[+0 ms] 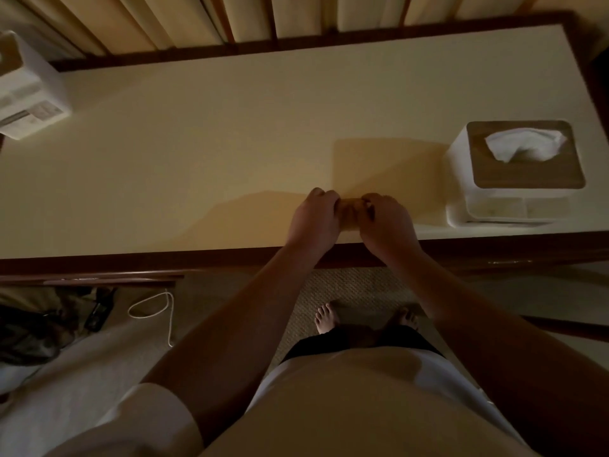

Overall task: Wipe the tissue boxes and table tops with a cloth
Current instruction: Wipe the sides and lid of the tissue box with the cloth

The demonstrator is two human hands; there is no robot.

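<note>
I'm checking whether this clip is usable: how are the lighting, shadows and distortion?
Head view: dim, warm light; the tissue box throws angular shadows leftward across the table top; both hands are dark, so the cloth between them barely shows; wide-angle bending curves the table edges.

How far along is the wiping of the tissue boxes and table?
Nothing shows as finished. Left hand and right hand bunch a small cloth together over the table top. The right tissue box and the left box stand untouched, apparently still to wipe.
</note>
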